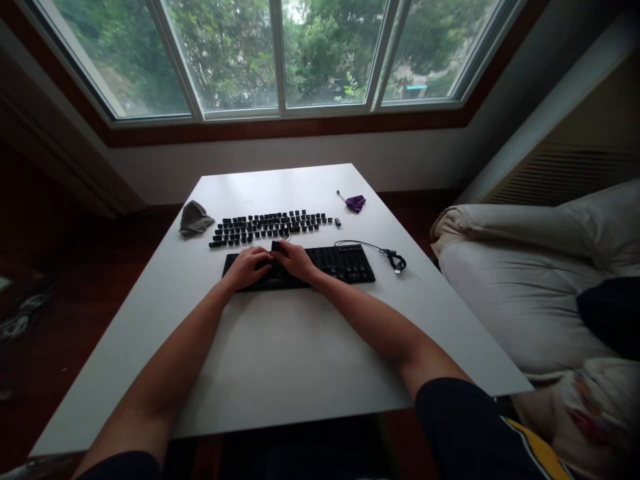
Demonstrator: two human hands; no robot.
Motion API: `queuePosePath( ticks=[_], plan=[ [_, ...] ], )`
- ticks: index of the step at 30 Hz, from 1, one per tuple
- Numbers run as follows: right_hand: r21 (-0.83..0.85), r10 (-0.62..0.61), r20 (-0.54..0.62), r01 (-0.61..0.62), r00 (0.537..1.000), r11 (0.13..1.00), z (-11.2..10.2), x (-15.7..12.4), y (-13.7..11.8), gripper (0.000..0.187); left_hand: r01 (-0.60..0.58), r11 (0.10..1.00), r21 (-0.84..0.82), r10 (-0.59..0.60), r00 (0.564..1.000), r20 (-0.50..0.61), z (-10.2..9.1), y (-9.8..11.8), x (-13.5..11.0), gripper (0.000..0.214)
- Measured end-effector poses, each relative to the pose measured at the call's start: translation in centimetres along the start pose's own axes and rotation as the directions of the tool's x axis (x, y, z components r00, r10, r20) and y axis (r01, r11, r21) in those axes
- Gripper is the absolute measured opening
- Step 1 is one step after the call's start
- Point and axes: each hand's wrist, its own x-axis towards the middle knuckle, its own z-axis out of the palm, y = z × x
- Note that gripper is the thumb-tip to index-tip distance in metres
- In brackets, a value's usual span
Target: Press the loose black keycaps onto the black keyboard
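Observation:
A black keyboard (pixel 345 264) lies across the white table, its number pad at the right end. My left hand (pixel 247 265) rests over the keyboard's left part, fingers stretched forward and slightly bent, nothing visible in them. Right beside it, my right hand (pixel 296 261) has its fingers closed on a small black object (pixel 276 246) held above the keyboard. A thin pale loop shows by those fingertips, too small to make out clearly. Loose black keycaps (pixel 273 225) stand in several rows just behind the keyboard. The keys under both hands are hidden.
On the white table (pixel 280 360), a grey cloth (pixel 195 220) lies back left and a purple cloth with a thin stick (pixel 355 203) back right. The keyboard's coiled cable (pixel 396 261) sits at right. A sofa (pixel 490 287) stands beyond the right edge, a window behind.

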Motion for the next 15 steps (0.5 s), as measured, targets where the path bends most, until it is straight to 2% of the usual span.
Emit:
queuePosePath(
  ticks=[8, 15],
  plan=[
    [0.010, 0.027, 0.008, -0.027, 1.000, 1.000, 0.17, 0.09, 0.25, 0.019, 0.013, 1.000, -0.004, -0.013, 1.000, -0.006, 0.09, 0.00, -0.05, 0.021],
    [0.043, -0.015, -0.003, 0.015, 1.000, 0.999, 0.10, 0.03, 0.18, 0.020, 0.015, 1.000, -0.004, -0.015, 1.000, -0.004, -0.09, 0.21, 0.02, 0.026]
  ],
)
